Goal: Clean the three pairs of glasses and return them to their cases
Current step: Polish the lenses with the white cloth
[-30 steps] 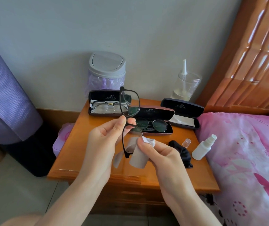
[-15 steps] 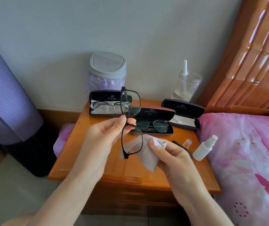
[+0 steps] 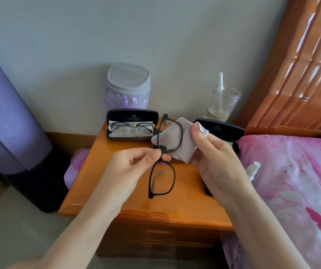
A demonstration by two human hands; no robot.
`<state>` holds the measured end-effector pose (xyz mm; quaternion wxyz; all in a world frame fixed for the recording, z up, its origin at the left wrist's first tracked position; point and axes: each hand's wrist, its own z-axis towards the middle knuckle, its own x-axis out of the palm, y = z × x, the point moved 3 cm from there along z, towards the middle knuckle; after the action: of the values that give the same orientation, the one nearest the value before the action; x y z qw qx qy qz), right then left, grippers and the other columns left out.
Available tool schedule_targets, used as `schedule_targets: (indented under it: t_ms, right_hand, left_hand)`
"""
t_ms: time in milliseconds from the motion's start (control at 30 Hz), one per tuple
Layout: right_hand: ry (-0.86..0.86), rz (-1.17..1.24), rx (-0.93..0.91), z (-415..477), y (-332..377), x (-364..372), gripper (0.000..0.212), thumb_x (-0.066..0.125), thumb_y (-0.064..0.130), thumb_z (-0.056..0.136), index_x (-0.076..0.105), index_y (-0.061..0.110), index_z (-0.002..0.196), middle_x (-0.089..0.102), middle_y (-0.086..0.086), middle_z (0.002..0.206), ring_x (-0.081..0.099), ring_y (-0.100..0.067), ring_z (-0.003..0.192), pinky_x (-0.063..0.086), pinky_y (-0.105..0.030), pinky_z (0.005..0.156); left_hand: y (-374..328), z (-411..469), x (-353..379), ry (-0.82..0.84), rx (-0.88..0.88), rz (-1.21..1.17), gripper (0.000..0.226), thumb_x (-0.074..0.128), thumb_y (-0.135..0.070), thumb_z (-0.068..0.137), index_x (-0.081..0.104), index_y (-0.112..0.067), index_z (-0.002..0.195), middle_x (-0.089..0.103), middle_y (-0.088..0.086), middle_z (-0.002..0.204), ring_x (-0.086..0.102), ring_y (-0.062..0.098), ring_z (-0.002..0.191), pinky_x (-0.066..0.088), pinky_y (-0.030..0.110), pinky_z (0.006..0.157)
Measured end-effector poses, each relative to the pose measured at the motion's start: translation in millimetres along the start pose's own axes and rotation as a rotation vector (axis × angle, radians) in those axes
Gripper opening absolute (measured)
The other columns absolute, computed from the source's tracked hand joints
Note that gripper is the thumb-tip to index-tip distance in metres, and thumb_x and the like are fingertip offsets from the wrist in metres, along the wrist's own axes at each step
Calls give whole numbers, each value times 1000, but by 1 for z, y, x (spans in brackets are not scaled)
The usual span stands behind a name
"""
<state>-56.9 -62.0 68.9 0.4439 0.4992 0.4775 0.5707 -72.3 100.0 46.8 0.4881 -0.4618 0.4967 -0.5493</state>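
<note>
My left hand (image 3: 130,167) pinches black-framed glasses (image 3: 162,179) at the bridge and holds them upright above the nightstand. My right hand (image 3: 216,160) grips a pale cleaning cloth (image 3: 172,137), which lies behind the upper lens. An open case (image 3: 132,113) at the back left holds a second pair of glasses (image 3: 131,127). Another open dark case (image 3: 218,127) stands at the back right, partly behind my right hand. The middle case and its glasses are hidden by the cloth and hands.
The orange wooden nightstand (image 3: 105,171) has a small lidded bin (image 3: 128,82) and a clear bottle (image 3: 221,102) at the back. A white spray bottle (image 3: 252,169) sits by the pink bedding (image 3: 295,187). A purple rolled mat (image 3: 6,113) stands at the left.
My right hand has carried the cloth up from the lower lens to behind the upper lens. The left hand keeps its pinch on the bridge, and the glasses have dropped slightly.
</note>
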Motion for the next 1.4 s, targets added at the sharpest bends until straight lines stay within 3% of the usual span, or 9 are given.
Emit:
schedule_targets:
  t_ms: [133,233,333,567,767,900,1067,1267,1400]
  right_hand:
    - [17,-113,-4,1,-2,6,40,58,36,83,71,3,101,74,-14,99,68,-28,101,47,-50,100]
    - [12,-146,12,1,-4,8,37,64,32,76,71,4,100,75,-9,95,71,-22,90,52,-43,95]
    - [7,-140,39,1,-6,8,36,70,26,71,71,5,100,75,-8,95,71,-23,89,55,-40,88]
    - [-71,-131,88,1,-11,2,45,76,28,57,74,9,98,75,-9,95,68,-27,99,51,-46,97]
    - [-76,-73,91,0,-9,1,47,76,29,57,73,8,99,75,-8,94,68,-22,93,52,-35,89]
    - [-98,-73,106,-1,-14,3,44,77,28,61,71,7,99,74,-9,93,68,-25,93,55,-34,84]
    - [-120,-85,80,-3,-16,11,35,78,23,67,70,7,97,72,-2,81,68,-7,74,51,-15,62]
    - [-44,-162,31,-6,-13,14,44,72,34,65,71,12,102,74,0,91,68,-5,86,52,-15,71]
    - [-1,-242,10,-12,-13,12,22,67,18,83,72,19,105,75,4,97,67,-6,95,52,-18,82]
  left_hand:
    - [0,1,1,35,27,40,22,57,-36,81,75,-24,84,75,-13,89,66,-4,94,44,4,80]
    - [-2,0,3,35,57,81,21,58,-38,77,74,-27,82,74,-19,84,65,-9,88,40,-2,73]
    - [-3,0,4,27,86,106,20,58,-39,75,74,-27,80,73,-22,81,64,-12,85,39,-3,71]
    - [-5,-3,6,-26,139,193,19,58,-43,73,70,-33,85,70,-28,85,63,-13,86,41,-1,71]
    - [-4,0,4,14,31,-4,54,57,-47,75,50,-39,128,64,-30,110,52,-26,99,38,-5,72]
    - [-8,-4,10,84,77,5,33,63,-39,74,64,-41,107,69,-28,101,63,-9,99,50,8,82]
    - [-12,-6,13,-17,228,80,26,68,-24,69,66,-39,90,70,-31,78,67,-9,82,47,3,66]
    - [-10,-8,10,-128,258,56,21,68,-26,71,70,-34,90,72,-25,79,69,-4,79,49,6,63]
    - [-9,-8,8,-146,254,92,22,68,-10,81,71,-27,95,72,-24,85,69,-4,79,48,4,62]
